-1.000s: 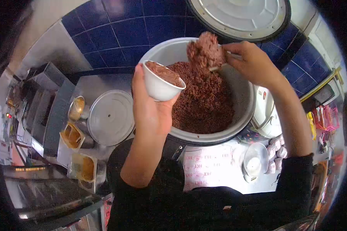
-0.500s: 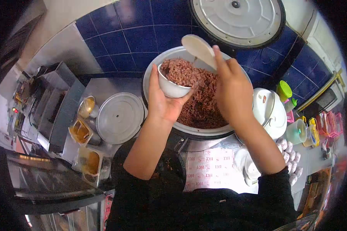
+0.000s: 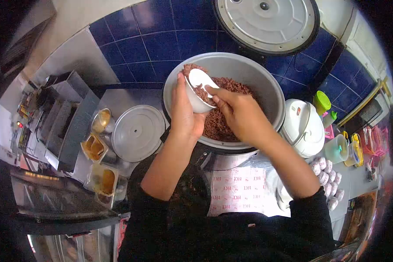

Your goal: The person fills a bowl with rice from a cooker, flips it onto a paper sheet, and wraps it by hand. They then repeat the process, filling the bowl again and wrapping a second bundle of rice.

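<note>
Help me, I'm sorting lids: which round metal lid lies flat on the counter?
The plain lid left of the rice pot, beside the left hand. The other lid stands raised against the blue tiles behind the pot.

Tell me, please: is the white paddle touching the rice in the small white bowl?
Touching. In the head view the white paddle, held by the right hand, lies flat on the rice in the white bowl, which the left hand holds.
</note>
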`<state>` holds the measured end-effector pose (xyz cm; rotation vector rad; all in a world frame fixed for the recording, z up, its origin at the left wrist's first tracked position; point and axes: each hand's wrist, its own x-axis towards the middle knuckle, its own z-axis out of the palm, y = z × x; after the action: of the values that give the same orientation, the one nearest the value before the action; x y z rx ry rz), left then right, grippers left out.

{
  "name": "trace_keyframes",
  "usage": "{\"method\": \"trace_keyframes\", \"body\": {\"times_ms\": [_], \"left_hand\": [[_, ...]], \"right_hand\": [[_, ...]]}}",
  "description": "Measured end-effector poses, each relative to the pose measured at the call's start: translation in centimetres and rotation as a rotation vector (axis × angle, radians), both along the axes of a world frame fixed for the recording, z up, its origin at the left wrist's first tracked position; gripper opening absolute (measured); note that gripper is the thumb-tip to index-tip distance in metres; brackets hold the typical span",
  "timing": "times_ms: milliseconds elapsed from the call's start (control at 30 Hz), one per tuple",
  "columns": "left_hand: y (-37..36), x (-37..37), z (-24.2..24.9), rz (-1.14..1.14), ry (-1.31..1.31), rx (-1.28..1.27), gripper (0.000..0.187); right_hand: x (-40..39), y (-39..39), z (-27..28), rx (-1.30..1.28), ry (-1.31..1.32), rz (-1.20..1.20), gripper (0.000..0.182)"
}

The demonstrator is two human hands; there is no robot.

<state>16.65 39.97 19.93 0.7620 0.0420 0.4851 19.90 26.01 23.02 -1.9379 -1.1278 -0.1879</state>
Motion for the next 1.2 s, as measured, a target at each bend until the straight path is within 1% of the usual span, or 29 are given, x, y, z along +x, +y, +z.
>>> {"method": "trace_keyframes", "body": {"times_ms": [33, 100, 167, 233, 267, 300, 367, 400, 433, 500, 533, 567, 600, 633, 700, 733, 800, 833, 900, 933, 967, 1000, 1033, 1100, 1133, 1200], "left_hand": [[-0.2, -0.1, 0.2, -0.006, 0.031, -0.009, 0.051], [-0.4, -0.2, 0.3, -0.012, 0.065, -0.023, 0.051], [-0.3, -0.1, 0.5, -0.051, 0.201, -0.094, 0.052], [0.0, 0.0, 0.6, -0.049, 0.195, -0.095, 0.052], [0.3, 0.1, 0.5, -0.054, 0.213, -0.151, 0.053], [0.6, 0.2, 0.5, -0.059, 0.229, -0.207, 0.054], [0.6, 0.2, 0.3, -0.027, 0.216, -0.217, 0.056], [0.3, 0.2, 0.4, -0.007, 0.193, -0.180, 0.057], [0.1, 0.2, 0.5, 0.011, 0.171, -0.141, 0.058], [-0.2, 0.1, 0.6, 0.001, 0.183, -0.137, 0.057], [-0.2, 0.2, 0.3, 0.004, 0.150, -0.072, 0.056], [-0.2, 0.1, 0.2, 0.009, 0.117, -0.007, 0.054], [-0.1, 0.0, 0.2, 0.010, 0.122, -0.003, 0.054], [-0.2, -0.1, 0.2, -0.004, 0.162, -0.006, 0.054], [-0.4, -0.1, 0.5, -0.024, 0.196, -0.006, 0.053], [-0.7, 0.1, 0.7, -0.034, 0.217, -0.018, 0.053], [-1.0, 0.4, 0.8, -0.063, 0.237, -0.053, 0.053], [-1.1, 0.5, 0.8, -0.066, 0.234, -0.055, 0.053], [-0.9, 0.2, 0.6, -0.090, 0.232, -0.037, 0.052], [-0.5, 0.3, 0.2, -0.158, 0.204, -0.076, 0.051], [-0.4, 0.2, 0.0, -0.159, 0.204, -0.075, 0.051], [-0.3, 0.0, -0.1, -0.145, 0.229, -0.018, 0.051], [-0.3, -0.2, 0.0, -0.130, 0.257, 0.039, 0.051], [-1.1, -0.3, 0.8, -0.111, 0.257, 0.001, 0.052], [-1.4, -0.2, 1.3, -0.098, 0.249, -0.034, 0.053], [-1.4, -0.1, 1.4, -0.142, 0.275, 0.009, 0.054]], "right_hand": [[0.5, -0.1, 0.2, -0.055, -0.016, -0.004, 0.025], [1.8, 0.1, 0.1, -0.084, -0.042, -0.006, 0.025], [3.7, 0.0, 0.5, -0.107, -0.070, -0.010, 0.025], [5.6, -0.7, 1.5, -0.159, 0.209, 0.053, 0.028], [5.7, -1.7, 2.2, -0.148, 0.392, 0.099, 0.032], [5.5, -2.2, 2.4, -0.149, 0.388, 0.101, 0.032], [4.0, -3.3, 2.0, -0.245, 0.301, 0.120, 0.029], [2.0, -3.0, 1.7, -0.197, 0.234, 0.081, 0.029], [0.7, -2.4, 0.0, -0.077, 0.150, 0.048, 0.028], [-0.6, -1.9, -0.7, -0.049, 0.244, 0.050, 0.028], [-0.6, -2.1, -0.6, -0.049, 0.249, 0.050, 0.028], [-0.3, -2.2, -0.2, -0.109, 0.249, 0.068, 0.028], [0.1, -2.3, 0.0, -0.166, 0.250, 0.087, 0.028], [1.3, -2.7, 0.1, -0.123, 0.243, 0.172, 0.028], [3.9, -3.6, 0.6, -0.161, 0.185, 0.163, 0.027], [3.4, -3.8, 1.8, -0.162, 0.180, 0.158, 0.027], [1.6, -4.2, 4.1, -0.072, 0.210, 0.053, 0.032], [0.6, -3.9, 3.7, -0.074, 0.208, 0.050, 0.032], [-1.1, -3.2, 1.9, -0.195, 0.007, -0.032, 0.026], [-0.9, -3.2, 1.1, -0.195, 0.011, -0.033, 0.026], [-0.3, -3.3, 0.4, -0.167, 0.051, 0.019, 0.026], [0.3, -3.4, 0.2, -0.135, 0.090, 0.073, 0.026], [1.0, -3.8, 0.5, -0.131, 0.092, 0.074, 0.026], [3.0, -4.5, 1.9, -0.319, 0.213, 0.134, 0.033], [3.9, -4.5, 2.6, -0.317, 0.209, 0.131, 0.033], [5.5, -4.7, 3.8, -0.175, 0.303, 0.075, 0.029]]}}
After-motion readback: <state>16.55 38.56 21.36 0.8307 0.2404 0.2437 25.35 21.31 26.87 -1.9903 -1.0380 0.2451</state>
